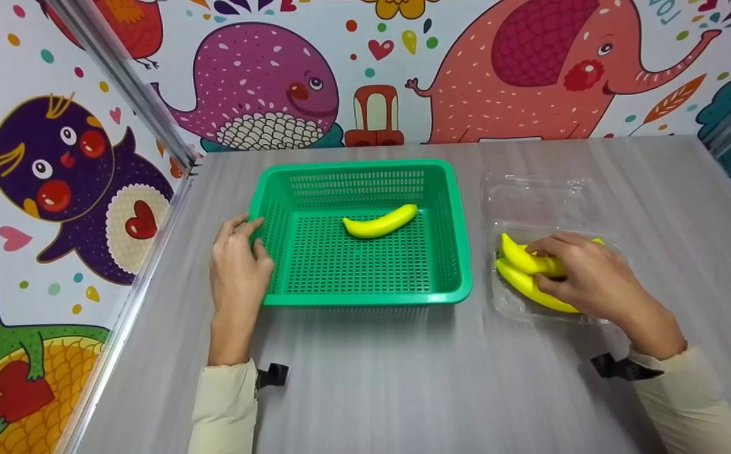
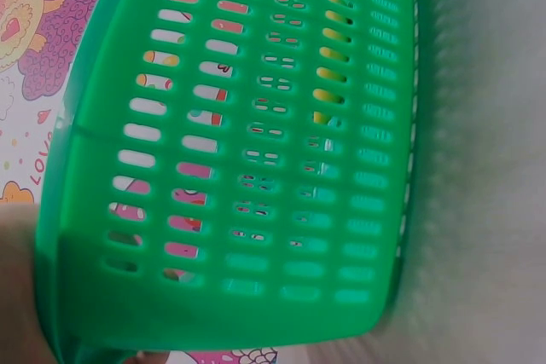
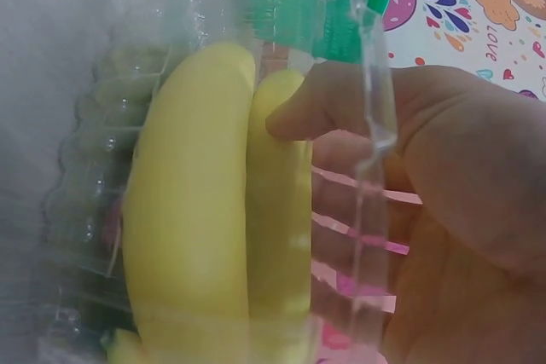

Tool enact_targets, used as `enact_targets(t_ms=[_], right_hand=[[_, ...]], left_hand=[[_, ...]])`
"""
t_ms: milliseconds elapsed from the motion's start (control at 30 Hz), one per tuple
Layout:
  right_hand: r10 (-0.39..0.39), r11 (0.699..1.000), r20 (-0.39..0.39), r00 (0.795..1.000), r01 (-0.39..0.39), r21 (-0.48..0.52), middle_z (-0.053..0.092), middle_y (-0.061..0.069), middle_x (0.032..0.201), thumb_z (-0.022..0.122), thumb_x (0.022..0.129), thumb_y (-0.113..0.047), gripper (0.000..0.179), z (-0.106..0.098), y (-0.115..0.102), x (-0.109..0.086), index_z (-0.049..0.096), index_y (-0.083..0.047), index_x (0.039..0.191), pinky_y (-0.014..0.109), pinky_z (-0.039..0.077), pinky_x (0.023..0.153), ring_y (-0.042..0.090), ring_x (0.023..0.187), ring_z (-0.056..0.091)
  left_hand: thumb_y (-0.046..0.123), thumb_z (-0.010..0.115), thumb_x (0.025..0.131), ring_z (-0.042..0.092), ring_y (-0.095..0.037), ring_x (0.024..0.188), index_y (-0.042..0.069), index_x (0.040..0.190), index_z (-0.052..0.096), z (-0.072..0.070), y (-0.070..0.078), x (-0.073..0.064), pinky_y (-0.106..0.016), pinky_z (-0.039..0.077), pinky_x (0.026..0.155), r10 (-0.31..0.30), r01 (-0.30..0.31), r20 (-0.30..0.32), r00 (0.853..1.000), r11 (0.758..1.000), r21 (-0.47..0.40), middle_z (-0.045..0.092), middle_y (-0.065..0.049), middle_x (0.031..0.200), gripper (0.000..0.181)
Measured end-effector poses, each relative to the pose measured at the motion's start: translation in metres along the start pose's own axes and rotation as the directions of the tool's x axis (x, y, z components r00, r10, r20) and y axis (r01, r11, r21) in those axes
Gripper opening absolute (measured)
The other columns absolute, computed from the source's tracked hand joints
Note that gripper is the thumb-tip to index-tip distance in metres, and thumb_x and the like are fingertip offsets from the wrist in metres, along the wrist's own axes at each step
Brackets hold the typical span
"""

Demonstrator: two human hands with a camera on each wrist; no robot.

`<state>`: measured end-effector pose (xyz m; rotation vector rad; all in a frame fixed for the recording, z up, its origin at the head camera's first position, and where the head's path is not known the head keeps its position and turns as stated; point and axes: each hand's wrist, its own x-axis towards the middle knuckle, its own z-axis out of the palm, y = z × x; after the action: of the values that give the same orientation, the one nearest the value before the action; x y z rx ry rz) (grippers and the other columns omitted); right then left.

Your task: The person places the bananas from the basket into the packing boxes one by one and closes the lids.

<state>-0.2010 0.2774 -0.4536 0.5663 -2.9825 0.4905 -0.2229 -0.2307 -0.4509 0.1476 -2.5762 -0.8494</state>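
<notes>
A green slotted basket [image 1: 460, 252] stands mid-table with one yellow banana [image 1: 380, 222] lying in it. My left hand [image 1: 237, 261] rests on the basket's left rim [image 2: 77, 210], fingers curled over its edge. At the right lies an open clear plastic clamshell [image 1: 532, 195] holding yellow bananas [image 1: 520, 268]. My right hand [image 1: 583, 271] reaches into the clamshell, fingers closing round the upper banana [image 3: 277, 210]; a second banana [image 3: 183, 210] lies beside it. The right wrist view sees them through the clear plastic wall [image 3: 371, 168].
The grey table [image 1: 372, 378] is walled by cartoon-animal panels [image 1: 57, 157] at the left and back. An aluminium frame post [image 1: 126, 82] runs along the left corner.
</notes>
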Motion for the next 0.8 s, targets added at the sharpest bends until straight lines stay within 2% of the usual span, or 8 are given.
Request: enact_targets(t_ms=[233,433,800], right_hand=[[0.006,1.0,-0.002,1.0,-0.006,-0.007,0.077,0.008,0.119,0.084,0.086,-0.014,0.038,-0.0005,-0.0004,0.0012,0.077,-0.009,0.123,0.048,0.052,0.076,0.025,0.094,0.066],[0.004,1.0,-0.006,1.0,-0.004,-0.004,0.077,0.01,0.119,0.085,0.085,-0.013,0.039,-0.0001,-0.0014,0.0004,0.077,-0.007,0.123,0.049,0.053,0.077,0.026,0.094,0.067],[-0.002,1.0,-0.002,1.0,0.002,0.021,0.075,0.013,0.126,0.087,0.088,-0.012,0.046,0.0,-0.008,0.0002,0.074,-0.007,0.132,0.059,0.059,0.089,0.033,0.106,0.07]], left_hand=[[-0.005,0.059,0.104,0.064,-0.047,0.134,-0.002,0.138,0.072,0.0001,0.0002,-0.0006,-0.058,0.061,0.093,-0.011,0.011,0.01,1.0,1.0,-0.003,0.061,-0.024,0.152,0.037],[-0.004,0.059,0.105,0.063,-0.046,0.136,-0.002,0.138,0.072,0.0008,0.0002,-0.0003,-0.059,0.06,0.098,-0.009,0.009,0.011,1.0,1.0,-0.008,0.061,-0.024,0.152,0.036],[-0.004,0.058,0.105,0.066,-0.047,0.132,-0.002,0.139,0.072,0.0,-0.0003,-0.0003,-0.057,0.061,0.091,0.002,-0.002,0.01,1.0,1.0,-0.002,0.061,-0.024,0.152,0.037]])
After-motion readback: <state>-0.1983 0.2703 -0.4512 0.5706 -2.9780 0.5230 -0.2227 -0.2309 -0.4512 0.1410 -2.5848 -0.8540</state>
